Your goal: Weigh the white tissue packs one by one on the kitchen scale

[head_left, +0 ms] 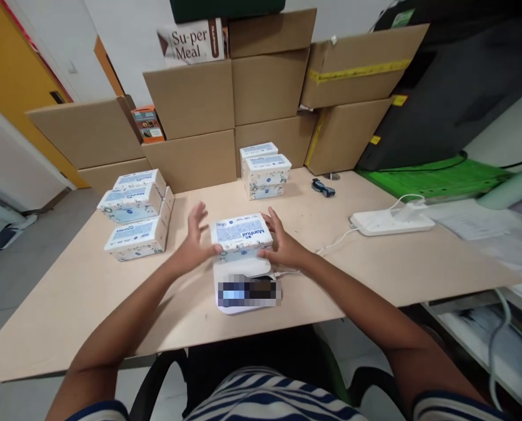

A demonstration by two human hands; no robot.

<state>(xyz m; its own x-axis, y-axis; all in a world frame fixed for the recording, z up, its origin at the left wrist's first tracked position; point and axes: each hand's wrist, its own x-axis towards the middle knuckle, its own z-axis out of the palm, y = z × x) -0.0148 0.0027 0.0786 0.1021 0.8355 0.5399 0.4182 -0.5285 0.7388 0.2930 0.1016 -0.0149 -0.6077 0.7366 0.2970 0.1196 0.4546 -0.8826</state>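
A white and blue "Manhua" tissue pack point(241, 234) rests on a small white scale point(246, 285) in the middle of the beige table point(375, 263). My left hand point(193, 237) is at the pack's left side, thumb touching it and fingers spread upward. My right hand point(282, 241) is at its right side, fingers stretched out along the edge. Neither hand grips the pack.
Several similar packs are stacked at the left point(134, 213) and a few at the back centre point(264, 168). Cardboard boxes point(270, 88) line the far edge. A white power strip point(390, 221) with a cable lies to the right, with a small dark object point(323, 187) behind it.
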